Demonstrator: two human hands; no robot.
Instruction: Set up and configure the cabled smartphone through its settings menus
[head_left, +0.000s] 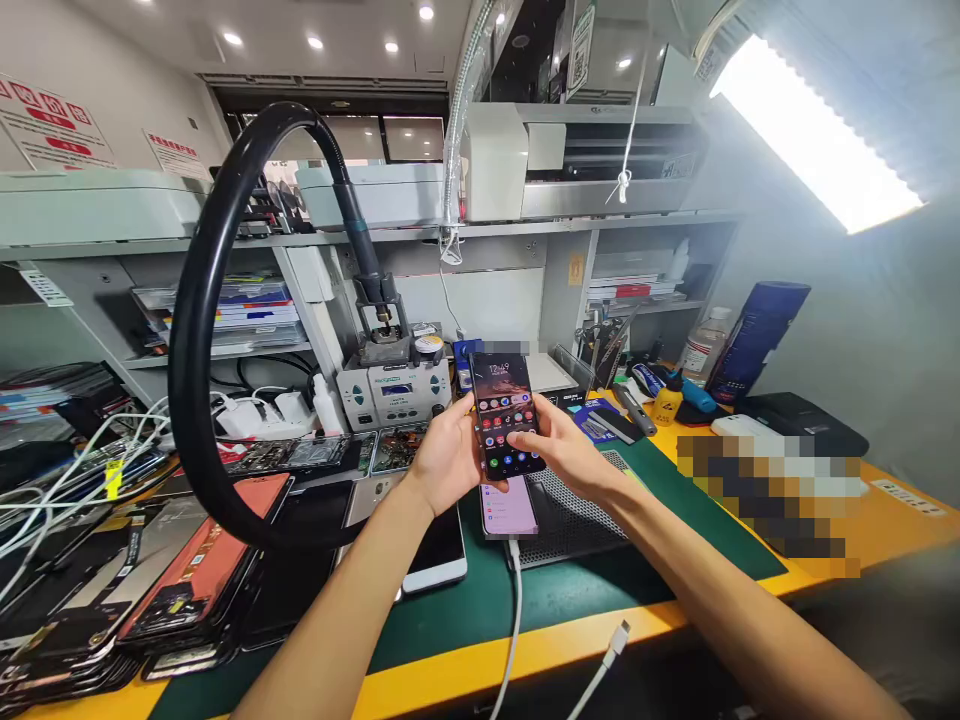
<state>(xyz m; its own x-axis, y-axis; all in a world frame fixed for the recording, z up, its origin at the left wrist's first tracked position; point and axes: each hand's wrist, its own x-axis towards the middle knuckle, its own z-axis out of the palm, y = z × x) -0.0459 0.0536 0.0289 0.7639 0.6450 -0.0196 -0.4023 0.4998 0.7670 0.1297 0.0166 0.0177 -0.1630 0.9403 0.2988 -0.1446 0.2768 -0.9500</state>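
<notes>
A dark smartphone [504, 385] is held up, its screen lit with a clock and rows of app icons. My left hand [448, 455] is wrapped around its left edge and lower back. On the other side, my right hand [566, 447] grips the right edge, with the thumb over the lower icons; its other fingers are mostly hidden behind the phone. Below lies a second phone [510, 515] with a light pinkish screen, partly covered by the held one. A white charging cable [516, 590] runs from its bottom end.
A green mat [705, 530] covers the yellow bench, with a black perforated plate [570, 520] on it. At left are stacked phone parts [195, 570] and a black hose [184, 300] arching from a soldering station [394, 390]. A loose cable plug [619, 637] hangs at the front edge.
</notes>
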